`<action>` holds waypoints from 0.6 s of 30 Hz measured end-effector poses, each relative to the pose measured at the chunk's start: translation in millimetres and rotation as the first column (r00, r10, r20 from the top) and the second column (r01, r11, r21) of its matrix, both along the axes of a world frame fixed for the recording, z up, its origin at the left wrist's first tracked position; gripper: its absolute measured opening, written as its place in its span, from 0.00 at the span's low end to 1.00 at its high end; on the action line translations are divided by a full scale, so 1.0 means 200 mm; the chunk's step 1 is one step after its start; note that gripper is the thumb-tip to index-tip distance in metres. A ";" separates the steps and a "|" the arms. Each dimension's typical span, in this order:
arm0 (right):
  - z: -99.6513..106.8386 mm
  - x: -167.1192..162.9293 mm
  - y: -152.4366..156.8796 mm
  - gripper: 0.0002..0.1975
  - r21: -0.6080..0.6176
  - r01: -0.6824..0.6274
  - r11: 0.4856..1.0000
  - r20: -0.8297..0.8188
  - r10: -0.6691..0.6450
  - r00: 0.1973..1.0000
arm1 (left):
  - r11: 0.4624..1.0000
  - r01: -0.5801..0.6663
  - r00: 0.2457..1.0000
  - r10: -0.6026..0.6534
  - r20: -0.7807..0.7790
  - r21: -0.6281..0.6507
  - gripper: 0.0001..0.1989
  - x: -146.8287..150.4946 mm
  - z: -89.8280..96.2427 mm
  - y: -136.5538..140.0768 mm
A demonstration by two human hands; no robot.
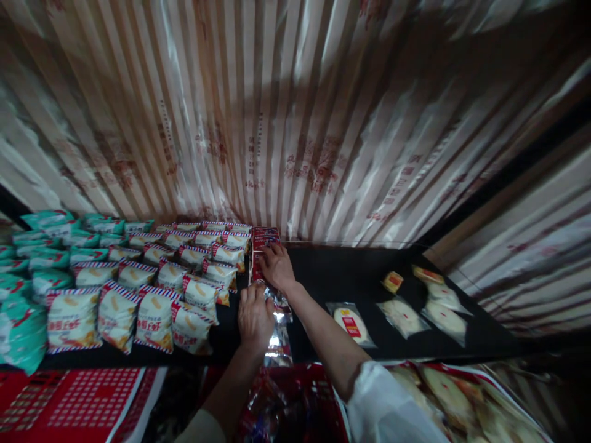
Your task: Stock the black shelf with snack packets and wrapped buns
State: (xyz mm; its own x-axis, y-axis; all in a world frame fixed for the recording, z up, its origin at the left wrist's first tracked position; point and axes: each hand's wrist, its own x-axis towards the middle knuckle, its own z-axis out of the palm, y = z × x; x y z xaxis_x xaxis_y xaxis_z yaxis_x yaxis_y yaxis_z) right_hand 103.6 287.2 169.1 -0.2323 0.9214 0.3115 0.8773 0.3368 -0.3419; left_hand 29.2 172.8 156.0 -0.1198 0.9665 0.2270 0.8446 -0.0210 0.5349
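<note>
Many striped bags (156,317) — near left hand (255,317).

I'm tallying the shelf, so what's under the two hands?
A row of red and silver packets on a black shelf shows around the left hand and right hand; whatever lies directly beneath them is covered.

1. A single narrow row of glossy packets (282,316), dark red and silver, runs from 12 o'clock to 6 o'clock on the black shelf (323,277); their exact number cannot be told.
2. The far packet (266,233), at the row's 12 o'clock end, is dark red with pale print and lies flat.
3. Towards 6 o'clock from it, a red middle packet (257,274) is largely hidden.
4. The near packet (279,352), at the 6 o'clock end, shows bright, reflective silver beside the shelf's front edge.
</note>
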 end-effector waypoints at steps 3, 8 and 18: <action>0.02 0.03 -0.06 0.17 0.106 -0.014 0.994 -0.129 0.028 0.991 | 0.999 -0.005 1.000 0.005 0.006 0.047 0.17 0.00 0.01 -0.02; 0.07 0.11 -0.29 0.14 0.195 0.038 0.980 -0.392 0.043 0.919 | 0.992 -0.013 0.999 0.006 0.052 0.129 0.16 -0.02 0.03 -0.14; -0.20 0.23 -1.13 0.12 -0.107 -0.060 0.992 -0.573 -0.013 0.819 | 0.929 0.312 0.948 -0.289 0.137 -0.201 0.19 -0.08 -0.31 -0.83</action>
